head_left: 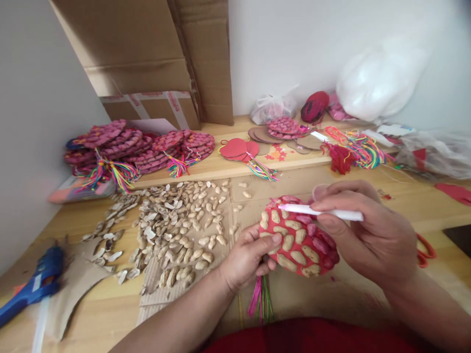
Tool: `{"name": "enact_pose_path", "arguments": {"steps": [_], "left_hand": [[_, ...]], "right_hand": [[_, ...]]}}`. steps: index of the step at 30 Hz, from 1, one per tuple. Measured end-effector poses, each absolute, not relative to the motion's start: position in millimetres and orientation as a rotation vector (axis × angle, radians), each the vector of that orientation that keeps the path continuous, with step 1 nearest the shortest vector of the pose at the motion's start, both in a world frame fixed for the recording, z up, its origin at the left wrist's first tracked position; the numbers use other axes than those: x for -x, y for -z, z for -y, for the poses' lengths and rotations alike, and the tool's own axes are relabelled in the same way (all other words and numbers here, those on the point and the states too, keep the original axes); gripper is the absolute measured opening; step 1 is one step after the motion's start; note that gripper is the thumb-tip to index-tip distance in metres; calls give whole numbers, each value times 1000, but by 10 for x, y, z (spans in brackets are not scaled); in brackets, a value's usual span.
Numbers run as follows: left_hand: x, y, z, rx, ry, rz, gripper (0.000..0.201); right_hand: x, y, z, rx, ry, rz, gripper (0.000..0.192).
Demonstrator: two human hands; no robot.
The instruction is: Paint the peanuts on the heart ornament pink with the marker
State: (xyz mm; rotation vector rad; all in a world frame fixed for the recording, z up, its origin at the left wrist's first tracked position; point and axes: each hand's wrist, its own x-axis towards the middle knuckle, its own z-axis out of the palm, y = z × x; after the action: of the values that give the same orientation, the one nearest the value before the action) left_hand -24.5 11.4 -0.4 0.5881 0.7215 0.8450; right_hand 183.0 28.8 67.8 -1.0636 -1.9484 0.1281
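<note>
My left hand (253, 252) grips the lower left edge of a red disc (274, 228) covered with peanut shells, its thumb lying on the front. Shells along the disc's top and right side are coloured pink; the others are plain tan. A pink and green tassel (260, 299) hangs below it. In my right hand (371, 235) is a white marker pen (331, 214), pinched between thumb and fingers, its pink tip at the disc's upper edge. A small pinkish round thing (319, 191) shows behind the right fingers; I cannot tell what it is.
Loose peanut shells (184, 240) spread over cardboard on the left. A blue glue gun (46, 274) lies at the far left. Along the raised back ledge sit stacked pink shell discs (106, 142), red discs with a tassel (239, 149), colourful threads (362, 149) and plastic bags (439, 152).
</note>
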Motion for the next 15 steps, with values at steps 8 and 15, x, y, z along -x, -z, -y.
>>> {"name": "enact_pose_path", "arguments": {"steps": [8, 15], "left_hand": [[261, -10, -119, -564, -829, -673, 33], [258, -5, -109, -572, -837, -691, 32]], "right_hand": [[-1830, -611, -302, 1097, -112, 2019, 25], [-1831, -595, -312, 1084, -36, 2113, 23]]}}
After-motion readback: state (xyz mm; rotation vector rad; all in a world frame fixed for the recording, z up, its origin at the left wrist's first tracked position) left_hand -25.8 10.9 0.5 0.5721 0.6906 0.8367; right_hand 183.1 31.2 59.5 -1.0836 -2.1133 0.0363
